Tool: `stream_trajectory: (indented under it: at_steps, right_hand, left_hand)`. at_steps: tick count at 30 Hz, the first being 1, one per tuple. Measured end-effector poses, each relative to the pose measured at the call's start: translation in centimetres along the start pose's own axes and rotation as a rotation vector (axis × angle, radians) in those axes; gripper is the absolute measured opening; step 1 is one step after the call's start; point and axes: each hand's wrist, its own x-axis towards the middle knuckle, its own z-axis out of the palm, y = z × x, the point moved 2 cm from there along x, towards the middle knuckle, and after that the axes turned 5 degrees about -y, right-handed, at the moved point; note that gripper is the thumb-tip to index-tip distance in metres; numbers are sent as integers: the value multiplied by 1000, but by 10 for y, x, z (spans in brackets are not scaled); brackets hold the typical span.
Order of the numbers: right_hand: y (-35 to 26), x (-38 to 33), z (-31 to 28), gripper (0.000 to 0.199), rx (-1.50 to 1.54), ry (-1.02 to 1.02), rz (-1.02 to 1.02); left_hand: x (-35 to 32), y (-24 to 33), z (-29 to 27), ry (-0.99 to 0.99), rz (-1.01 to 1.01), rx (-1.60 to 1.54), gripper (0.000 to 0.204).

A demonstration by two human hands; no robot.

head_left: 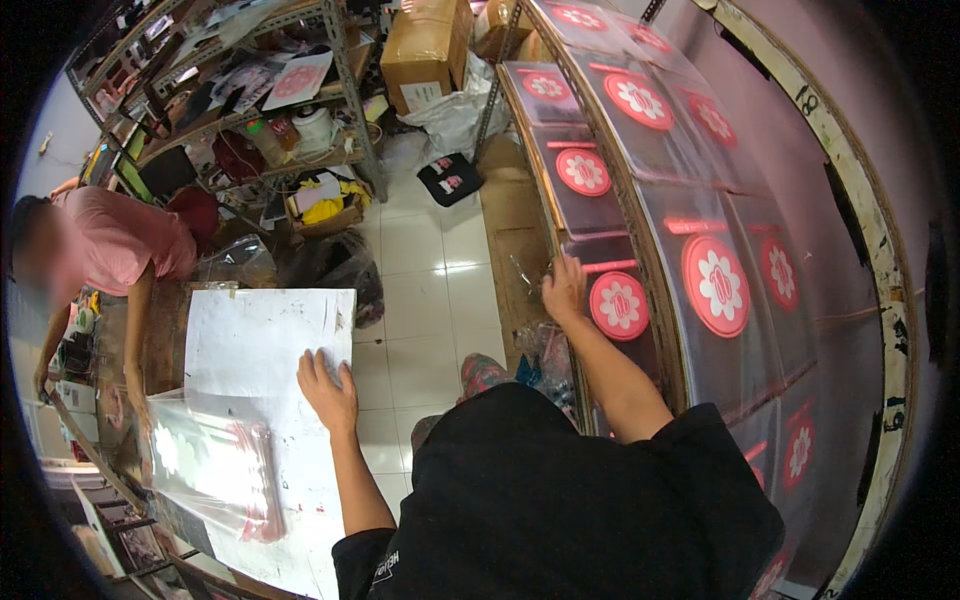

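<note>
My left hand [328, 392] lies with its fingers spread on a large white board [270, 335] on the table to my left. A stack of clear plastic sheets [215, 460] with white and pink print rests on that board's near left part. On my right, my right hand [565, 288] reaches to the shelf rack, its fingers closed at the left edge of a clear printed sheet [619, 306]. This sheet bears a pink disc with a white flower and a pink bar. The fingertips partly hide the edge they grip.
Similar printed sheets [717, 285] cover the rack's levels [640, 230]. Another person [130, 235] in a pink shirt leans over the table's far left side. A cluttered shelf [345, 100], a cardboard box [425, 55] and a black cloth item [450, 180] are farther off.
</note>
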Motion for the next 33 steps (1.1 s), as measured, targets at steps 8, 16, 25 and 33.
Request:
stream_trajectory:
  at_steps: [8, 16, 25, 33]
  right_hand:
    - [70, -7, -28, 61, -95, 46, 532]
    - [119, -31, 40, 62, -225, 270, 645]
    - [38, -13, 50, 56, -44, 263, 201]
    - [-24, 2, 68, 55, 33, 163, 40]
  left_hand:
    - [3, -5, 4, 19, -2, 7, 48]
    - [2, -2, -2, 61, -44, 10, 48]
    - [-5, -1, -13, 41, -74, -55, 49]
    - [-18, 13, -27, 96, -158, -240, 45]
